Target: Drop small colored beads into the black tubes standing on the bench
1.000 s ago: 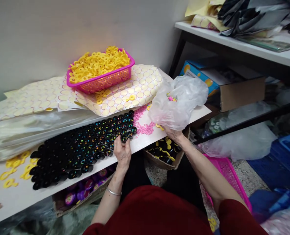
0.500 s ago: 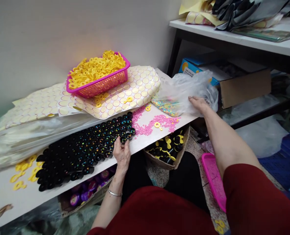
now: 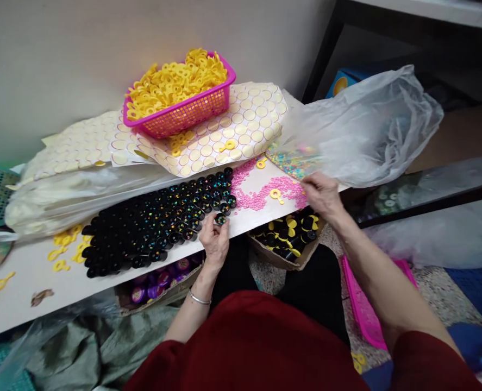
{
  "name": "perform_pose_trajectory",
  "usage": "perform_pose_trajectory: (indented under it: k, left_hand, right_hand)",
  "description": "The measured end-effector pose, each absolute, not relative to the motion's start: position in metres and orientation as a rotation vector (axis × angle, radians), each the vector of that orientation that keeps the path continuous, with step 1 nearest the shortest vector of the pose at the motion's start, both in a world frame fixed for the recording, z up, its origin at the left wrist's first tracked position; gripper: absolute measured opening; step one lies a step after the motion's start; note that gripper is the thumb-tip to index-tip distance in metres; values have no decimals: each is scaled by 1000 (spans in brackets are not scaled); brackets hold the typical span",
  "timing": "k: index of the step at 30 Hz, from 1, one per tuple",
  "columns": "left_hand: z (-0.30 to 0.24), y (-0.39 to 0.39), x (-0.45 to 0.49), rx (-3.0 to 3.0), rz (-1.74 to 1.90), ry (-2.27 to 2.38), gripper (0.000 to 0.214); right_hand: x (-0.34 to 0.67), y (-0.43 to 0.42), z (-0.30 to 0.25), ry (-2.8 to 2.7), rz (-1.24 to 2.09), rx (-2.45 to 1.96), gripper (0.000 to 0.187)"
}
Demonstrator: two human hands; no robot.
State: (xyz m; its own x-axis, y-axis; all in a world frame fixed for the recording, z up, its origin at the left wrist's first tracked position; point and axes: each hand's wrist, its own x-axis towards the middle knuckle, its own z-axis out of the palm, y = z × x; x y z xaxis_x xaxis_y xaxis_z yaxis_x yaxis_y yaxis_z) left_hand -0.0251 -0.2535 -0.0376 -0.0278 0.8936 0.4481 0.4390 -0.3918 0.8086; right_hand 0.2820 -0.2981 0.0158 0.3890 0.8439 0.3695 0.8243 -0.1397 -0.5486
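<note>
My left hand (image 3: 215, 243) is at the front edge of the white shelf, thumb and fingers closed around a small black cup (image 3: 220, 219) at the right end of the rows. Many more black cups (image 3: 143, 220) stand packed together to its left, with shiny multicoloured bits inside many of them. My right hand (image 3: 324, 196) has its fingertips pinched together, over the right end of the scattered pink beads (image 3: 257, 198) and against the lower edge of a clear plastic bag (image 3: 358, 133). Whatever is between those fingertips is hidden. Multicoloured beads (image 3: 287, 163) lie inside the bag.
A pink basket (image 3: 183, 120) heaped with yellow ring-handled pieces sits on sticker sheets (image 3: 257, 119) at the back. Below the shelf are a carton (image 3: 300, 264) of black-and-yellow pieces and a box of purple containers (image 3: 155, 285). A pink tray (image 3: 363, 309) lies on the floor.
My right hand has moved from the upper part of the plastic bag to its lower edge by the pink beads. The bag now spreads wider to the right. My left hand stays at the cups.
</note>
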Motion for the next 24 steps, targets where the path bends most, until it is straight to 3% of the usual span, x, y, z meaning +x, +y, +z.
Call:
perform_pose_trajectory:
  k: [2,13,19,24]
  left_hand:
    - [-37,-263,-17,1890,1377,1252,30]
    - [-35,-258,27,2054,1108,932,25]
    - [-43,-249,36,2004,1089,923,27]
    - [-46,-250,34,1965,1045,930,30]
  right_hand:
    - [251,-296,-1,-1480,117,-1979,17]
    - [205,-282,-22,-1667,-236,-2326,25]
    - [211,-271,-9,-1901,-87,-2293,25]
    - [214,-267,-7,-1700,38,-2275,17]
